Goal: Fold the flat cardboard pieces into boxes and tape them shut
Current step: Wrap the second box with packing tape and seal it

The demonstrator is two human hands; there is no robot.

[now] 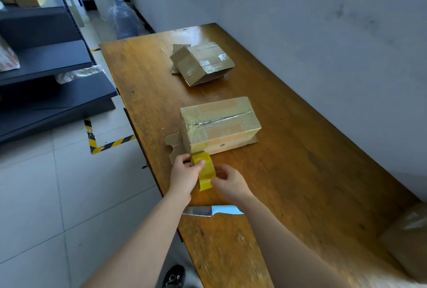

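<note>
A folded cardboard box [219,122] stands on a wooden table [288,160], its top seam covered with clear tape, with a flat cardboard piece [173,146] under it. Just in front of the box I hold a yellow tape roll [205,172] between both hands. My left hand [184,173] pinches the roll's far end, near the box's lower front corner. My right hand [227,180] grips the roll's right side. A second taped box [202,63] lies tilted farther back on the table.
A knife [212,210] with a light blue handle lies on the table near my forearms. Another cardboard box [409,239] sits at the table's near right. Dark shelving [46,75] stands left; a water jug [123,19] is on the floor behind the table.
</note>
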